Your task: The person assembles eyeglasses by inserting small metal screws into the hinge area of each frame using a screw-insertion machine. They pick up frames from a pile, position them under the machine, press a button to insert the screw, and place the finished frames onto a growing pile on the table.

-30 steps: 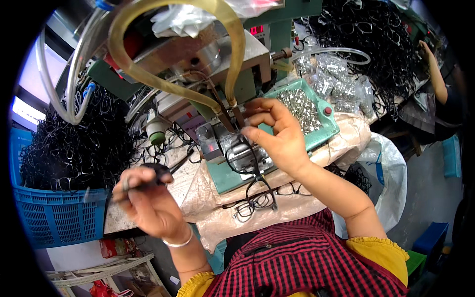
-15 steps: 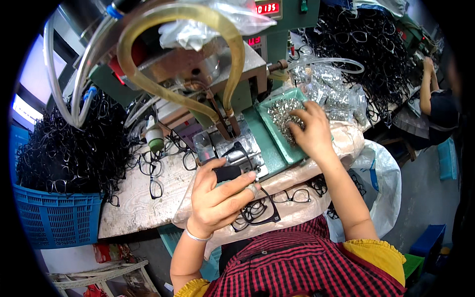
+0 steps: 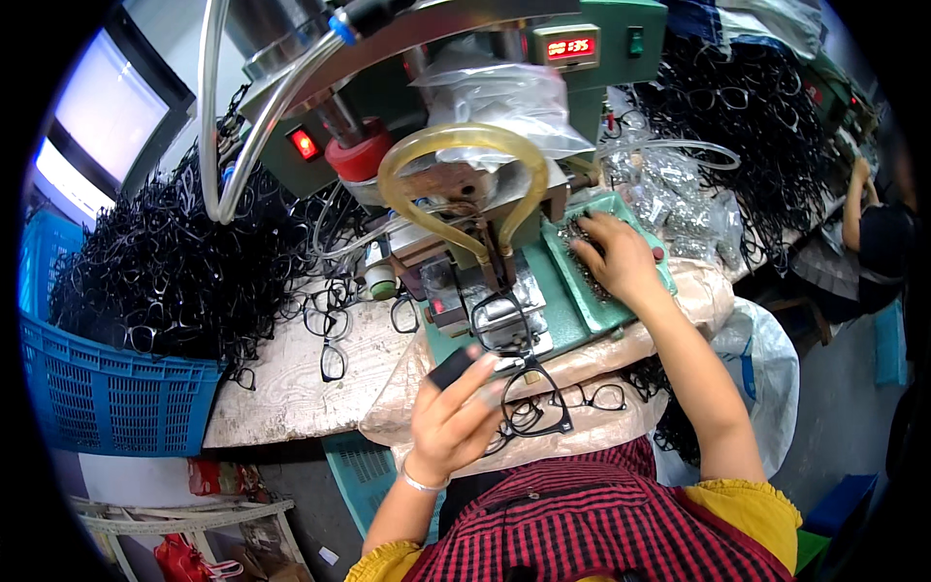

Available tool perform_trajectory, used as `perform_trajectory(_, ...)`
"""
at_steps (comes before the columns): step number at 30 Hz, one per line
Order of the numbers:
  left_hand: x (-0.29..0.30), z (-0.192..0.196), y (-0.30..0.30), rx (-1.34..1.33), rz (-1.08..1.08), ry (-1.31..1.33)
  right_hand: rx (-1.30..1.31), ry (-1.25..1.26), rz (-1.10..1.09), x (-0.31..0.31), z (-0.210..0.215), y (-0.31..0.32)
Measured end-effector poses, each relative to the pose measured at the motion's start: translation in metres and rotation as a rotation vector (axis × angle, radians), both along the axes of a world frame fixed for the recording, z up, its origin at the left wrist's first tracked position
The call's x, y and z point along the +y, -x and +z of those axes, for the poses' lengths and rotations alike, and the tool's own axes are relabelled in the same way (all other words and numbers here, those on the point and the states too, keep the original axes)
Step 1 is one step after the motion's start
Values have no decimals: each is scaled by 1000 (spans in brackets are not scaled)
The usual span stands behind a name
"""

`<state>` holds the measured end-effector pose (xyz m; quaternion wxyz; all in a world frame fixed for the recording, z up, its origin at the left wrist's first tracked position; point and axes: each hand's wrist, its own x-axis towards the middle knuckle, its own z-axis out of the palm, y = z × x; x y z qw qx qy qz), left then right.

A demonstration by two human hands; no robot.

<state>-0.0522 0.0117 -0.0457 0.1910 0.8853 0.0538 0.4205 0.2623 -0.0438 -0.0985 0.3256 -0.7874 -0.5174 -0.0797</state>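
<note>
My left hand (image 3: 454, 417) is next to a black eyeglass frame (image 3: 565, 424) at the front of the green press. Its fingers close in at the frame's side and the thumb is hidden. A black cover (image 3: 454, 368) lies by the fingers, and grey wrapping is on one of them. The frame's upper lens ring sits beneath the press's dark metal jaws (image 3: 497, 267). My right hand (image 3: 621, 257) reaches into a green tray (image 3: 609, 315), fingers bent and apart. Its fingertips are among small shiny metal parts (image 3: 584, 281).
A blue basket (image 3: 116, 398) heaped with black frames (image 3: 184, 272) stands left. More frames (image 3: 747, 126) pile at the back right, near bags of metal parts (image 3: 693, 213). Loose frames (image 3: 333, 335) lie on the bench (image 3: 281, 407). Another person's arm (image 3: 853, 209) shows far right.
The view has shifted, bringing more of the press into sight. My left hand has drawn slightly back from the jaws along the frame. The right hand's fingers have moved deeper into the tray.
</note>
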Motion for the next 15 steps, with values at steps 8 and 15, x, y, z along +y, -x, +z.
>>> perform_trajectory(8,120,10,120,-518,721,468,-91,-266,-91,-16,2,15)
perform_trajectory(15,170,-26,132,824,595,-159,-78,-377,-94,-9,10,20)
